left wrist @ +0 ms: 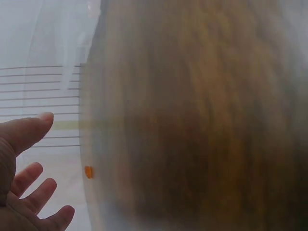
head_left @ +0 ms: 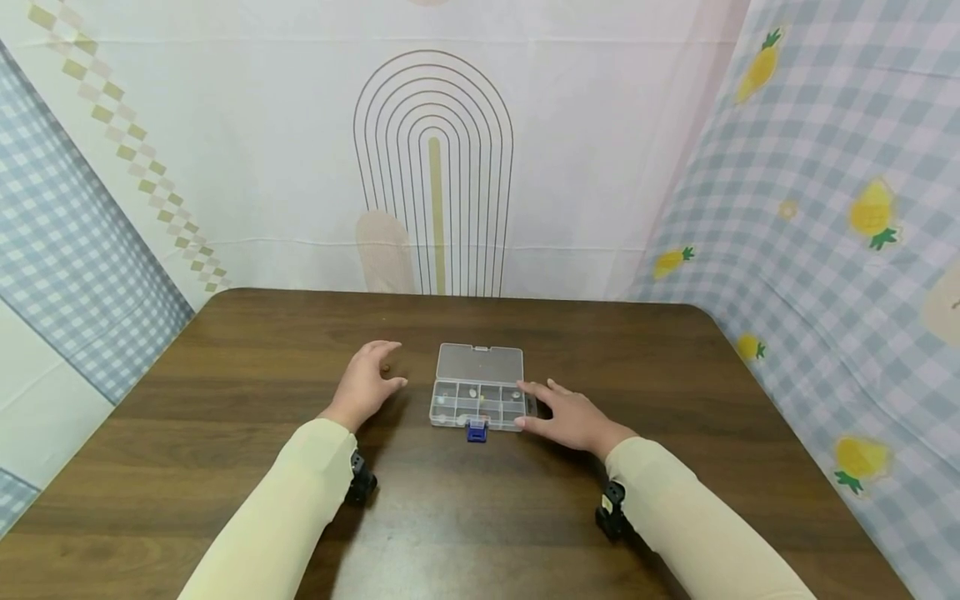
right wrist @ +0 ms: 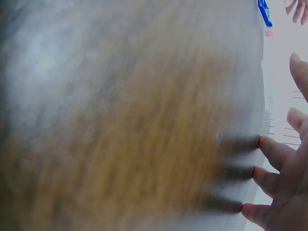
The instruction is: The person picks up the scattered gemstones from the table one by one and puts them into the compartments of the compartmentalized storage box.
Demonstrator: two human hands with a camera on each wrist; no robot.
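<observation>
A clear plastic compartment box lies on the table with its lid folded back. Small pieces, some white, sit in several compartments. My right hand is at the box's right end, thumb and forefinger spread at its edge; whether they touch it I cannot tell. Other fingertips of that hand meet the tabletop in the right wrist view. To the left of the box, my left hand is apart from it, thumb and fingers spread, holding nothing visible. A small orange-brown piece lies near that hand.
A blue latch hangs from the box's front edge. The brown wooden table ends at a white patterned cloth behind. Blue checked cloth hangs at the right. Both wrist views are blurred over the tabletop.
</observation>
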